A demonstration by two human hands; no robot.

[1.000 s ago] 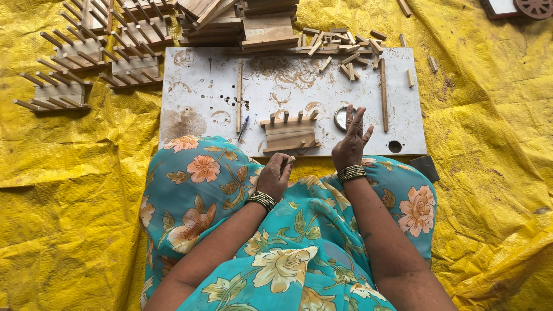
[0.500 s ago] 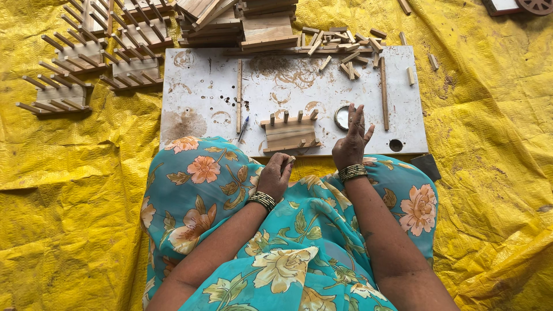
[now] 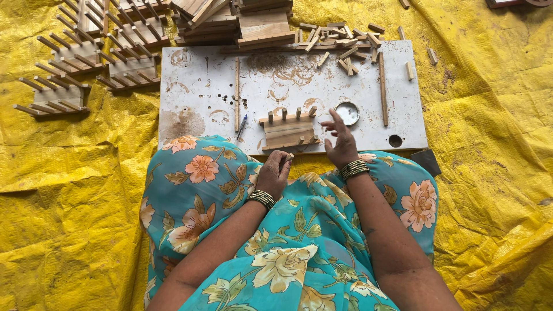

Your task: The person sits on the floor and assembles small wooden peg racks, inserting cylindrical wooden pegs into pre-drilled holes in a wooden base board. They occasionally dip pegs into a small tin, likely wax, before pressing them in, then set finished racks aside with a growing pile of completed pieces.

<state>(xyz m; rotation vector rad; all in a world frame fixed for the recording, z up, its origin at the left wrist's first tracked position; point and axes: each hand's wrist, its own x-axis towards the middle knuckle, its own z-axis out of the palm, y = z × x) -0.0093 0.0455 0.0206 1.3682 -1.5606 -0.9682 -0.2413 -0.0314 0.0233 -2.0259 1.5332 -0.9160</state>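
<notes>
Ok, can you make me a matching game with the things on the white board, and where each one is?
Things:
1 round tin lid
2 blue pen
3 small wooden peg
4 pile of short wood bits

Places:
A in the left hand
B far edge of the board
C just beyond the right hand
D left of the wooden rack

Pairs: 1-C, 2-D, 3-A, 4-B

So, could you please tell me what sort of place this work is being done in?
Probably an informal floor-level woodcraft workspace: a yellow tarp covers the ground, a stained white work board lies on it, and stacks of wooden pieces and finished pegged racks surround it.
</notes>
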